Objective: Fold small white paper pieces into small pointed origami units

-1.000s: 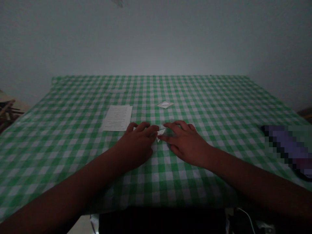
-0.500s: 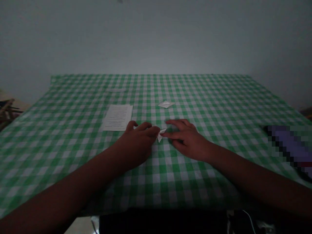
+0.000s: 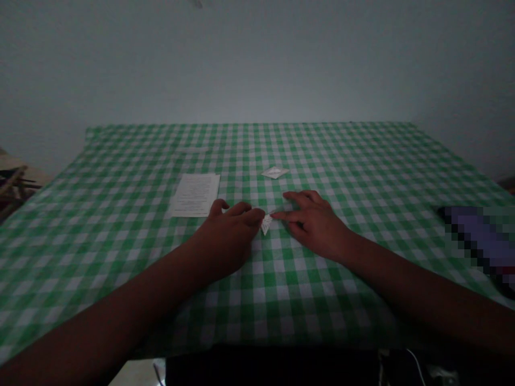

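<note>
A small folded piece of printed paper (image 3: 266, 224) lies on the tablecloth between my hands, its point toward me. My left hand (image 3: 232, 236) is curled over the left part of it, thumb and fingertips closed at its edge and hiding some of it. From the other side, my right hand (image 3: 311, 222) reaches in with its fingers apart. The tip of its index finger touches the upper right edge of the paper, while the other fingers rest around the cloth.
A stack of printed sheets (image 3: 196, 194) lies left of centre, close to my left fingers. Farther back is a diamond-shaped folded paper (image 3: 275, 172). A blurred purple and black object (image 3: 475, 236) sits at the right. The green checked tablecloth (image 3: 341, 150) reaches the wall.
My right hand has shifted slightly right and away from me, its fingers spreading. The raised flap of the folded paper now looks flatter. My left hand stays nearly in place.
</note>
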Available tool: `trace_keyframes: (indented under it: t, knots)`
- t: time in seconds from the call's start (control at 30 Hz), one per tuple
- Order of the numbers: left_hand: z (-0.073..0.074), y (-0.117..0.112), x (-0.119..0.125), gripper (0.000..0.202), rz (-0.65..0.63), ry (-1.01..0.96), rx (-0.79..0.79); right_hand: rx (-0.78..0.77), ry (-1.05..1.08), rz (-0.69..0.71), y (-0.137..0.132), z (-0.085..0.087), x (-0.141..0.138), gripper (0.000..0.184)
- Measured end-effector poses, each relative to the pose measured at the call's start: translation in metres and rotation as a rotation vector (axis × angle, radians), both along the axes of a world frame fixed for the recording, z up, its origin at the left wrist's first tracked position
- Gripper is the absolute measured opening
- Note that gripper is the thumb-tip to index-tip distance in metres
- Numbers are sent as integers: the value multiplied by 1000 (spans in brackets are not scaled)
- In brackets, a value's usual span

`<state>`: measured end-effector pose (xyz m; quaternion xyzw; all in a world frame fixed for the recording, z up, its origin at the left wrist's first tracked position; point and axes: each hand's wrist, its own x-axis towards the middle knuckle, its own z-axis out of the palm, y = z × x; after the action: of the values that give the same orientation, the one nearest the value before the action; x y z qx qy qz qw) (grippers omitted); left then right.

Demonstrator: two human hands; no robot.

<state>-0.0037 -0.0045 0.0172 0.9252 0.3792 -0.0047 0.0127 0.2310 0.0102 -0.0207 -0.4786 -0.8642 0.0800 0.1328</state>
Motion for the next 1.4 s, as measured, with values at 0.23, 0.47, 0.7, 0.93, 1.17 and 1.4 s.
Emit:
trace_keyframes:
  t: [0.23,0.47,0.7,0.93,1.17,1.4]
  knots:
    - [1,0,0,44,-11,15,0,10,14,-61,6,-1,5,37]
    - [0,-1,-2,46,-13,-14,3,13,57,67,-2,1,0,40]
    - [-1,2,-4,45,-27,-19,-8,27,-25,-28,-1,0,-4,40]
    - [-1,6,-5,45,-25,-52,-68,48,10,-50,8,-4,-3,39]
    - [-20,22,1,17,42,-218,-88,54,200,56,10,-10,-4,22]
    - [-32,28,4,12,94,-375,-134,16,305,88,14,-11,-8,1]
